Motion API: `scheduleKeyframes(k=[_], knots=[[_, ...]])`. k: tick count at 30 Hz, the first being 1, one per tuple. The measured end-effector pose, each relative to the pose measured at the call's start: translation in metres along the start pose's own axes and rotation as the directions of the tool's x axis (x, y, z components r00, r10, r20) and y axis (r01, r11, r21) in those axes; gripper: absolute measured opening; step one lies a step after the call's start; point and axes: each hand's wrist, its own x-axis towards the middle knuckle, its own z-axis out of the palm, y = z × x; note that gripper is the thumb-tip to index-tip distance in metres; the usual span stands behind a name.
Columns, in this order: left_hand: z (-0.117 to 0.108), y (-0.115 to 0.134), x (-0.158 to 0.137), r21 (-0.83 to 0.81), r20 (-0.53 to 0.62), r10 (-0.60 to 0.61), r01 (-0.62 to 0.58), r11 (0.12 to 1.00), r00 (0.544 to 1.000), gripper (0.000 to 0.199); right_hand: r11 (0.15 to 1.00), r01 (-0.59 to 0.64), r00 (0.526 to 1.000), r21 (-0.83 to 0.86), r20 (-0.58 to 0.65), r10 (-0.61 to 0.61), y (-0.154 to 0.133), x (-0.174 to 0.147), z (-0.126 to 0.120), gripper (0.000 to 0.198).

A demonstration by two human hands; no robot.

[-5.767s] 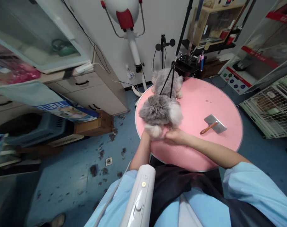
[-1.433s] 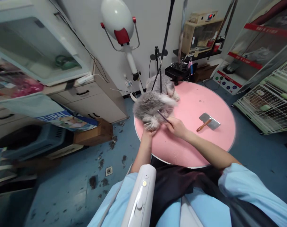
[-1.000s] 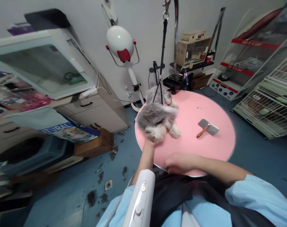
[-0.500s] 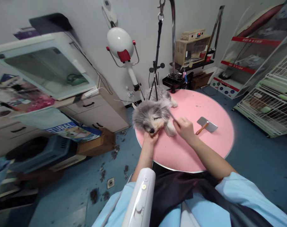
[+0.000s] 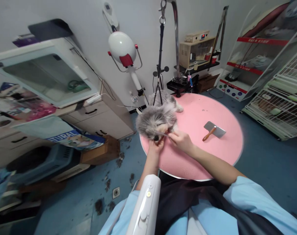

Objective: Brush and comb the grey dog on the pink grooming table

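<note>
A grey and white dog lies on the round pink grooming table, its head toward me. Under its chin, my left hand is closed on the muzzle fur, the fingers partly hidden. My right hand pinches a thin metal comb, which lies across the fur beside the dog's nose. To the right on the tabletop rests a slicker brush with a wooden handle, touched by neither hand. A black grooming strap hangs down to the dog's body.
A white dryer-like device with a knob stands upright before my chest. Behind the table are a metal grooming arm and a white-and-red dryer. Wire cages stand right, drawers left. Fur clumps lie on the floor.
My right hand has moved left and down with the comb, from beside the dog's cheek to its muzzle. My left hand stays under the chin. The view has shifted slightly.
</note>
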Motion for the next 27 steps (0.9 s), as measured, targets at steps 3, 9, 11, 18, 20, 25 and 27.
scheduleKeyframes(k=[3,9,11,18,20,25,27], knots=[[0.010,0.000,-0.006,-0.027,-0.035,-0.047,0.046,0.999,0.998,0.037,0.998,-0.067,0.997,-0.002,-0.029,0.067,0.005,0.001,0.002,0.032],[0.022,-0.001,-0.013,0.007,-0.036,-0.101,0.101,0.995,0.994,0.038,0.992,-0.119,0.991,0.051,-0.059,0.122,0.020,0.002,-0.005,0.031],[0.020,-0.002,-0.013,0.015,-0.022,-0.090,0.090,0.996,0.996,0.038,0.988,-0.143,0.986,0.066,-0.082,0.148,0.017,0.000,-0.006,0.030],[0.011,-0.006,-0.015,-0.030,-0.104,-0.064,0.062,0.998,0.993,0.038,0.994,-0.014,1.000,0.105,-0.026,0.017,0.005,0.002,0.005,0.029],[0.011,-0.006,-0.015,-0.005,-0.022,-0.075,0.075,0.997,0.997,0.038,0.997,-0.032,0.999,0.070,-0.006,0.032,0.017,0.008,0.004,0.030],[0.000,-0.004,-0.014,-0.014,0.060,-0.080,0.081,0.997,0.995,0.043,0.956,-0.292,0.926,0.006,-0.248,0.284,0.055,0.016,-0.022,0.028],[-0.007,-0.004,-0.011,-0.015,0.051,-0.049,0.050,0.999,0.997,0.044,0.969,-0.249,0.936,0.009,-0.254,0.243,0.048,0.012,-0.026,0.027]])
